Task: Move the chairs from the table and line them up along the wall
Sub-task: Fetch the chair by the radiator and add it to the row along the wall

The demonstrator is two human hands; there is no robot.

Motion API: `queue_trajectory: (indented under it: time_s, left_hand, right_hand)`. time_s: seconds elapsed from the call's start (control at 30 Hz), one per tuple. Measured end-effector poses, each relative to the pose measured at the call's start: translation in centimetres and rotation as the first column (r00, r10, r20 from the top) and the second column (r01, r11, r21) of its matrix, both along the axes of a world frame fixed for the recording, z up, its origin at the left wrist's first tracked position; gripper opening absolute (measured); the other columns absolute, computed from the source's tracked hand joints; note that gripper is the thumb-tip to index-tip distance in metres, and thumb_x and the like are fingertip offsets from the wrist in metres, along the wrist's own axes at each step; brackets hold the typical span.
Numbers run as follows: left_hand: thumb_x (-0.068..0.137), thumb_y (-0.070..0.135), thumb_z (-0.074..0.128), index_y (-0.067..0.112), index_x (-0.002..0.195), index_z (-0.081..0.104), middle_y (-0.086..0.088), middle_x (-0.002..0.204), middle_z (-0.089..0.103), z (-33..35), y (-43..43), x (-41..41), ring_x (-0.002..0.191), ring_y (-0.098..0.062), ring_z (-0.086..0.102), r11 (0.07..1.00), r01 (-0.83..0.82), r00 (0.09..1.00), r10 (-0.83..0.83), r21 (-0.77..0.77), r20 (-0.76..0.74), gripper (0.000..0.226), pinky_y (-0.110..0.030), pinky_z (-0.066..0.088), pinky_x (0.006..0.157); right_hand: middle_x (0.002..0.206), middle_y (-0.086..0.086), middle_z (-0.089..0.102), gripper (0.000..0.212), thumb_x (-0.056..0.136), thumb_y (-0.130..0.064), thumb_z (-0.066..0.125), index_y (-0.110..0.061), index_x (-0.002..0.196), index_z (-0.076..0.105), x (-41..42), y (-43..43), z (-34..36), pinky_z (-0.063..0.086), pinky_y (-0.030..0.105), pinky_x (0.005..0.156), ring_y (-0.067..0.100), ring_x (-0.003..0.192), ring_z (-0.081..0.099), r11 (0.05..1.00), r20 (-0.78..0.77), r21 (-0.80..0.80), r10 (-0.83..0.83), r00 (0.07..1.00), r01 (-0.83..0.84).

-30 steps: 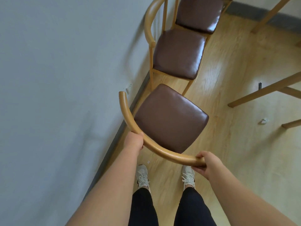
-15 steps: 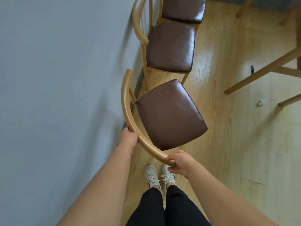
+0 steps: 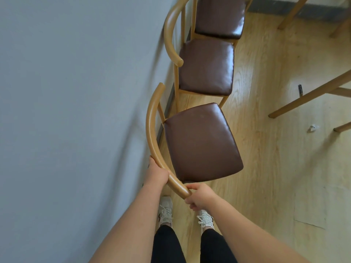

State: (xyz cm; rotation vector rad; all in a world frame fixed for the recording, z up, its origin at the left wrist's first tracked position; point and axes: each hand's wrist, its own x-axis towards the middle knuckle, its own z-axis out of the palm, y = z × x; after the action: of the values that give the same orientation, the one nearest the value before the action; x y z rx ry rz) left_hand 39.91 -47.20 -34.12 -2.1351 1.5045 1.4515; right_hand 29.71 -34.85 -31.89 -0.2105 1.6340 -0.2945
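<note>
Wooden floor [image 3: 266,168] runs beside the grey wall [image 3: 66,111]. Your left hand [image 3: 157,174] and right hand [image 3: 200,197] grip the nearest chair [image 3: 199,143], fingers closed round its curved backrest, beside two chairs [image 3: 206,65] along that wall.

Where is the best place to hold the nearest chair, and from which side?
Probably the curved backrest rail, from behind: it arcs round the brown seat at hand height. The left hand and right hand grip its near end.

A crumpled white scrap [image 3: 311,128] and a small dark object [image 3: 300,89] lie on the wooden floor [image 3: 266,168].
</note>
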Motion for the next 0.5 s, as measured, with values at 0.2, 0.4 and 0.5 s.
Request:
queue_trajectory:
  time_s: [0.2,0.4,0.5]
  left_hand:
    - [0.088,0.012,0.061,0.032,0.147,0.022,-0.004,0.106,0.058,0.4,-7.0,1.8,0.085,-0.026,0.064,0.978,0.196,0.979,-0.191,-0.070,0.071,0.074,-0.045,0.060,0.076]
    - [0.089,0.008,0.057,0.032,0.153,0.014,-0.009,0.128,0.057,0.9,-13.0,2.6,0.106,-0.034,0.062,0.967,0.239,0.971,-0.239,-0.089,0.015,0.081,-0.049,0.056,0.088]
    - [0.089,0.015,0.056,0.029,0.154,0.013,-0.011,0.130,0.058,1.2,-14.9,2.7,0.108,-0.035,0.062,0.934,0.330,0.944,-0.325,-0.135,0.057,0.079,-0.047,0.054,0.090]
  right_hand:
    - [0.107,0.015,0.067,0.059,0.087,0.000,0.061,-0.026,0.139,0.050,3.6,-5.8,-1.0,0.059,0.035,0.086,0.021,0.083,0.062,0.996,-0.047,-0.085,-0.011,0.999,0.007]
    - [0.086,-0.004,0.055,0.063,0.088,-0.001,0.055,-0.031,0.142,0.046,6.0,-10.5,-1.7,0.049,0.013,0.054,0.011,0.077,0.057,0.980,-0.037,-0.196,0.014,0.999,-0.021]
    - [0.083,-0.010,0.055,0.058,0.087,-0.004,0.056,-0.030,0.138,0.051,6.4,-12.1,-1.8,0.058,0.029,0.077,0.014,0.082,0.059,0.970,-0.068,-0.240,0.027,0.997,-0.042]
